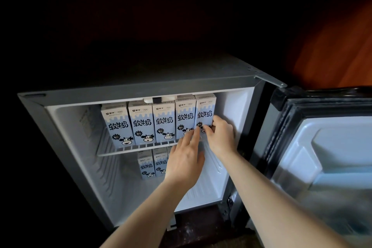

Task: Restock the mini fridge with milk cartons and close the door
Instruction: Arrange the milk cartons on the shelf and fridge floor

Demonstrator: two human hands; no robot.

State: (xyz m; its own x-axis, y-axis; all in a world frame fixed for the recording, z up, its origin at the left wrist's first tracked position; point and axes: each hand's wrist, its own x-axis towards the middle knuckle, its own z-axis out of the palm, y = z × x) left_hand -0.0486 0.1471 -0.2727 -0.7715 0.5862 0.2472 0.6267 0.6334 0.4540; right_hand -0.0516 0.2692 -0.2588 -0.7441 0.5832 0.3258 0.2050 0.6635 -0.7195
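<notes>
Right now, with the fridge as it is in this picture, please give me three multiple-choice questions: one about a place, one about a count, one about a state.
1. Where is the carton that the right hand grips?
A) at the right end of the upper shelf
B) at the left end of the upper shelf
C) in the door pocket

2. How many milk cartons stand on the upper shelf?
A) three
B) five
C) seven

3. In what state is the fridge door?
A) shut
B) open, swung out to the right
C) taken off

Answers:
1 A: the fingers curl on the last carton of the row, beside the fridge's right wall.
2 B: five printed fronts show side by side.
3 B: the door's pale inner lining faces the camera.
</notes>
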